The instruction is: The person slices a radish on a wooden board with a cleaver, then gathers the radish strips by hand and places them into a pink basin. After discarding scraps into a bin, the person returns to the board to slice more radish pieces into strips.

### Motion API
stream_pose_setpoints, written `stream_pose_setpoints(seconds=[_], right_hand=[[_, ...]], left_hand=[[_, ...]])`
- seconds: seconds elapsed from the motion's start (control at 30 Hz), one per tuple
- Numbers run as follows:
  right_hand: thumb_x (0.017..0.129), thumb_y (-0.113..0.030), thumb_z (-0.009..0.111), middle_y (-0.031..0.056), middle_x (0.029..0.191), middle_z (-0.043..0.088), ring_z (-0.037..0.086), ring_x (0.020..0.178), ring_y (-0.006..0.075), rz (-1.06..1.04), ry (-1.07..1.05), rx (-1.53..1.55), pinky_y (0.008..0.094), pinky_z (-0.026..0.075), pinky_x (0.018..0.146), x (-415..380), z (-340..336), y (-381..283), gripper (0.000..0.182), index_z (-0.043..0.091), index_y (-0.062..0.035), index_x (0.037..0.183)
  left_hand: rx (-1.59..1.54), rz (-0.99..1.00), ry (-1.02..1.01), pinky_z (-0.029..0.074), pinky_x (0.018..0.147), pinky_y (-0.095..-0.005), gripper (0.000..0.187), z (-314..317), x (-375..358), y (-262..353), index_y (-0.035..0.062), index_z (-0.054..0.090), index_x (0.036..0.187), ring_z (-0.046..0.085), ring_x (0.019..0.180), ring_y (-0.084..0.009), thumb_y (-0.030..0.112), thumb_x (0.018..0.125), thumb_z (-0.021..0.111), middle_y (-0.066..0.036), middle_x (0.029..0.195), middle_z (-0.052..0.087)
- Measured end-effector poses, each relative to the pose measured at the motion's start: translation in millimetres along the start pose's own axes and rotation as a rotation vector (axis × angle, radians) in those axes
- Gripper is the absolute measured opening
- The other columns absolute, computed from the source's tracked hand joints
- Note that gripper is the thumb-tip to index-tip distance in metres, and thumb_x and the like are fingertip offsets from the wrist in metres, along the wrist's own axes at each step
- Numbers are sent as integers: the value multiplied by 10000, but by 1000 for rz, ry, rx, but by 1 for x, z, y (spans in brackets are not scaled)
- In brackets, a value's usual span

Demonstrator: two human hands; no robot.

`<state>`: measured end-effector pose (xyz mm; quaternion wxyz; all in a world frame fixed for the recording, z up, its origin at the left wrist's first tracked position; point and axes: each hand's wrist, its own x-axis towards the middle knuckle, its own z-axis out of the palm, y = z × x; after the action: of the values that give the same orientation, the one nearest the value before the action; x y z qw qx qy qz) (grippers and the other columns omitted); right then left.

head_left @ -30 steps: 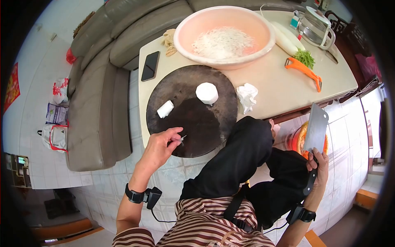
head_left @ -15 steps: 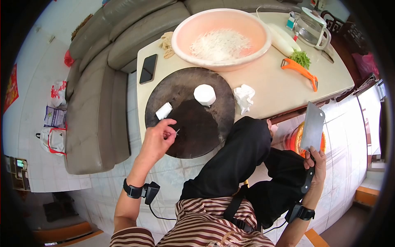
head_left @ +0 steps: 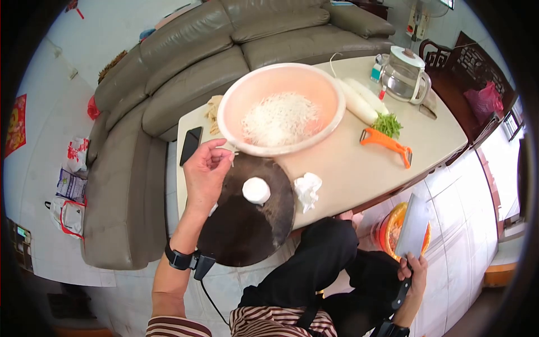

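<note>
My left hand (head_left: 205, 175) is raised over the far left part of the round dark cutting board (head_left: 247, 238), near the basin's rim. Its thumb and fingertips pinch a few thin white radish shreds (head_left: 234, 155). A thick white radish chunk (head_left: 256, 191) stands on the board; a second piece (head_left: 213, 209) is mostly hidden behind my left forearm. Low on the right, my right hand (head_left: 414, 275) grips the black handle of a cleaver (head_left: 412, 227), its blade pointing up, away from the board. A large pink basin (head_left: 225, 121) holds a heap of white radish shreds (head_left: 281, 118).
On the table (head_left: 348, 168) are crumpled white tissue (head_left: 307, 191), an orange peeler (head_left: 386, 145), whole white radishes (head_left: 359, 102), a glass jug (head_left: 402, 76), a phone (head_left: 191, 146) and a beige cloth (head_left: 213, 114). A red bucket (head_left: 383, 233) stands on the floor behind the cleaver.
My left hand has lifted off the board and moved towards the basin with the shreds. The camera view has tilted up. My right hand still holds the cleaver out to the right.
</note>
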<state>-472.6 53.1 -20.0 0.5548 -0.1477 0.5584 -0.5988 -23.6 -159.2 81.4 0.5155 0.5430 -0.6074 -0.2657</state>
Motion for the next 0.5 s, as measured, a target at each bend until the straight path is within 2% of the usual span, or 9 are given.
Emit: stream_pose_setpoints(seconds=[0.2,0.33,0.43,0.5], right_hand=[[917,-105,608,72,672,564,387,401,65,-11,40,43,230,388,352,-1,-9,4,111,552,-11,937],[915,-103,615,77,661,567,390,396,67,-5,45,66,234,393,351,0,-8,2,114,558,-6,904],[916,-105,618,76,662,568,394,397,67,23,88,57,235,393,350,-1,-5,2,114,564,-8,895],[916,-108,621,76,662,568,395,398,67,27,76,62,235,394,351,-2,-5,1,114,567,-8,904]], left_hand=[[26,80,31,511,734,-223,281,43,31,-29,-28,616,1143,616,788,-75,-50,867,663,-36,884,678],[252,229,67,525,694,-240,298,67,42,-42,-16,640,1134,626,757,-91,-63,840,664,-49,847,679],[369,191,7,528,695,-249,323,73,43,-51,-8,637,1169,631,758,-96,-62,850,642,-62,852,682],[401,182,-91,528,713,-274,358,70,44,-45,-2,606,1240,643,773,-139,-65,889,575,-105,908,697]])
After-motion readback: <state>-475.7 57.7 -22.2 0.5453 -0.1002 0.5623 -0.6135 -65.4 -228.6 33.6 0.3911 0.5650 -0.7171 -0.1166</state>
